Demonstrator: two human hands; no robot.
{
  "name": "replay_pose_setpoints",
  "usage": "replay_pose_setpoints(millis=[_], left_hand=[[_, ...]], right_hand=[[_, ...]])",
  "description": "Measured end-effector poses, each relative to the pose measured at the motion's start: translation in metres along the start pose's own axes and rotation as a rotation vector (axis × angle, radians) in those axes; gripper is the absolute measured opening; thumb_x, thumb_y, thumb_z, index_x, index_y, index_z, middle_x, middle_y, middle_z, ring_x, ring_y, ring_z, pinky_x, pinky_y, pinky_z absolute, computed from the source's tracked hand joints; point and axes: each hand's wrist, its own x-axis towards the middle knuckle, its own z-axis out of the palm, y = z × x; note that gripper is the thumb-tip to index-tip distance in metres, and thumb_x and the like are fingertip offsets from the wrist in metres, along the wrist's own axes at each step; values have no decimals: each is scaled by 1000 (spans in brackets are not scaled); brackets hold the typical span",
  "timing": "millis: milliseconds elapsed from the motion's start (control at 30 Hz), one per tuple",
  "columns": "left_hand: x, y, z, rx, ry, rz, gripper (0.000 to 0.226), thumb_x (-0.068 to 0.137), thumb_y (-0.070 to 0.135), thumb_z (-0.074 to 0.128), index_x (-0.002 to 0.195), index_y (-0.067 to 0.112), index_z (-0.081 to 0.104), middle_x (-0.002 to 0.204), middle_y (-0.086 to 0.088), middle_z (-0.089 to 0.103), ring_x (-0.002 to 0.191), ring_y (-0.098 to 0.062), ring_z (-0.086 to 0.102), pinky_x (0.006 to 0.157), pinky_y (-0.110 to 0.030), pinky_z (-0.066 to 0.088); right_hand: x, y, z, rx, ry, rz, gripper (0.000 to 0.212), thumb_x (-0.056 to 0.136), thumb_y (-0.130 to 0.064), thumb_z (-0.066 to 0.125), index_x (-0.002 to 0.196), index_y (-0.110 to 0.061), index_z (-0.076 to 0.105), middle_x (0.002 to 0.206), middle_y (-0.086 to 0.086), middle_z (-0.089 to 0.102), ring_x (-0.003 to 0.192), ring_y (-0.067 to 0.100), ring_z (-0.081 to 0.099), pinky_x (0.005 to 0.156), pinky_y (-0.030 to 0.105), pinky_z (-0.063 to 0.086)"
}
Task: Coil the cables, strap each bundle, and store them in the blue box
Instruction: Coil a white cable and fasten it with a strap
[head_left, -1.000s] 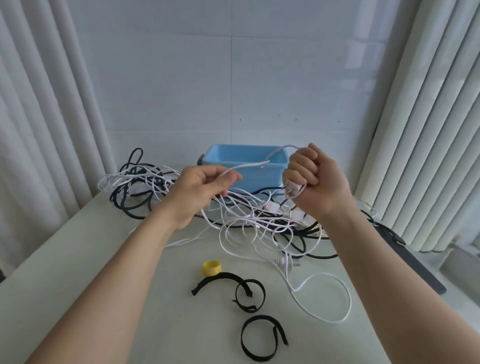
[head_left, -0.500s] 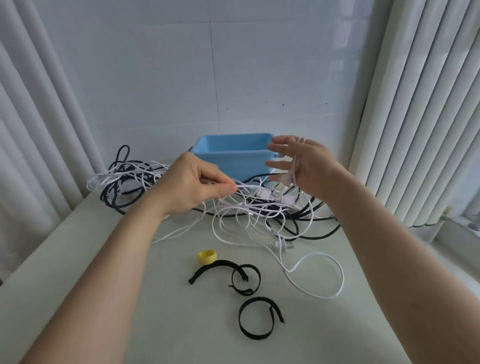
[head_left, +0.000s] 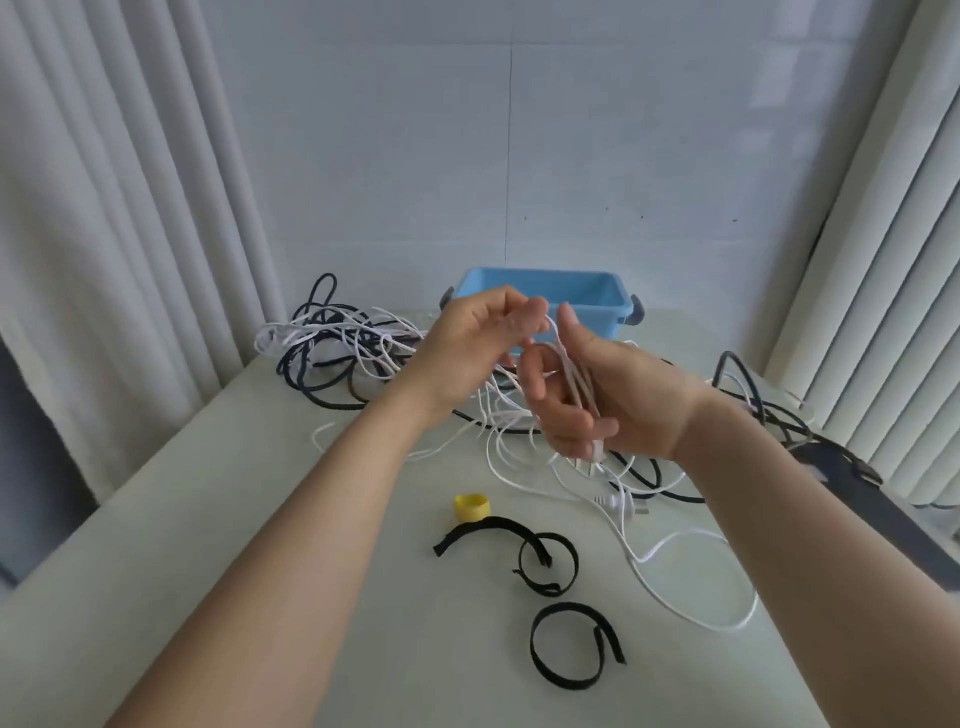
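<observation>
Whereas one second earlier the right hand (head_left: 597, 405) was a tight fist on the white cable (head_left: 573, 382), and half a second earlier its fingers were spread straight, it is now entered at centre frame with its palm toward the camera. Its fingers are loosely curled, several turns of cable lie across the palm, and a small plug hangs below the fingers. Left hand (head_left: 483, 338): moved in from the left to just beside the right, thumb and fingertips pinching a strand at the top of the turns, in front of the blue box (head_left: 597, 309). Judgement: one more turn is being laid on, so coiling of the first cable is under way but not finished. Remainder of white cable: slack trailing down to the table (head_left: 234, 545), with a loop and a second plug at lower right. Black cables (head_left: 322, 384): tangled heap at centre left, white strands mixed in. Black straps (head_left: 550, 566): lower centre, lying loose and unused, with a yellow roll (head_left: 471, 507) just beside them. Blue box: upper centre, behind the hands, no bundle in the part that shows. Strapping and storing are both outstanding.
</observation>
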Motion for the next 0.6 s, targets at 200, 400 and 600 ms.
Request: replay_pose_setpoints(millis=[200,400,600], left_hand=[[-3,-8,11,-191,-125,-137,34,106,39,43,105,12,63,91,-7,66,86,-22,63,76,-34,54],[1,-14,20,-146,38,-198,31,108,31,44,86,18,63,58,5,50,51,-10,47,48,-23,39],[6,-14,25,-71,216,-168,40,106,28,48,95,-5,66,48,8,42,44,-8,38,44,-22,30]], right_hand=[[0,-4,2,162,-17,21,49,96,-54,34,60,-22,37,47,-6,17,36,9,11,37,19,20],[2,-8,-6,270,459,21,51,97,-40,49,54,-22,30,44,-8,20,36,7,12,39,20,16],[1,-10,-9,316,560,-48,46,96,-35,52,56,-21,34,46,-8,18,36,7,18,41,21,20]])
